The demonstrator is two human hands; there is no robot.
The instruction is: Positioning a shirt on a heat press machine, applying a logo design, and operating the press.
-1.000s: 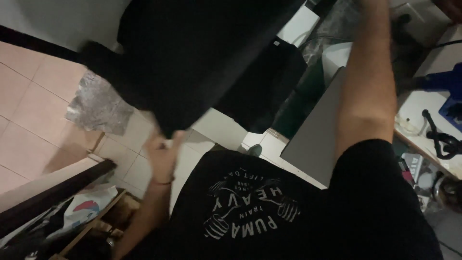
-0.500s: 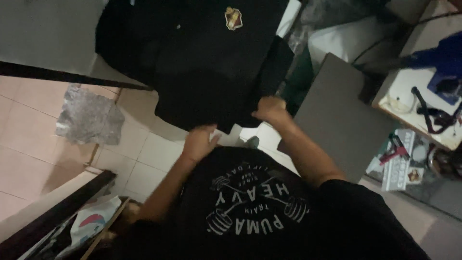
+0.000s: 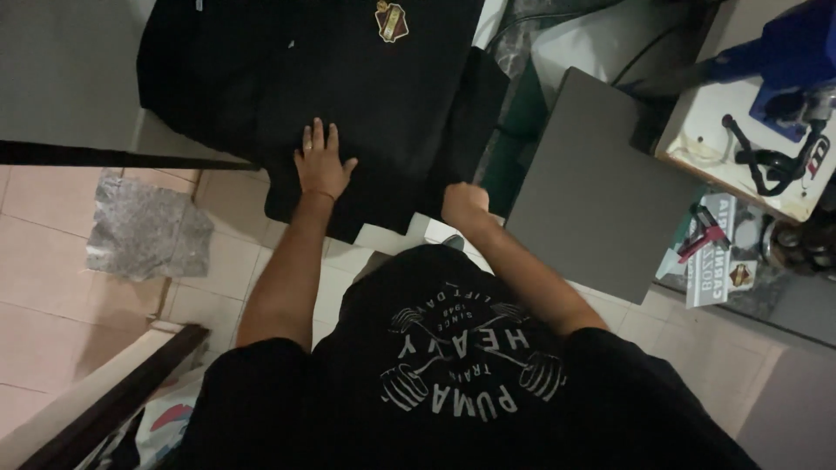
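Note:
A black garment (image 3: pixel 287 78) with a small gold crest (image 3: pixel 391 20) lies spread out in front of me. My left hand (image 3: pixel 321 162) rests flat on it, fingers apart, pressing the cloth near its lower edge. My right hand (image 3: pixel 464 205) is closed into a fist at the garment's lower right edge; whether it grips the cloth is not clear. My own black printed shirt (image 3: pixel 453 374) fills the bottom of the view.
A grey flat panel (image 3: pixel 596 187) stands to the right. Beyond it a white bench (image 3: pixel 697 139) carries a blue machine (image 3: pixel 797 52) and black cables. A grey rag (image 3: pixel 148 228) lies on the pink tiled floor at left. A dark bar (image 3: pixel 104 157) crosses the left side.
The garment, held up a second ago, now lies spread flat. My left hand moved up onto it and opened flat; my right arm came down to its lower right edge.

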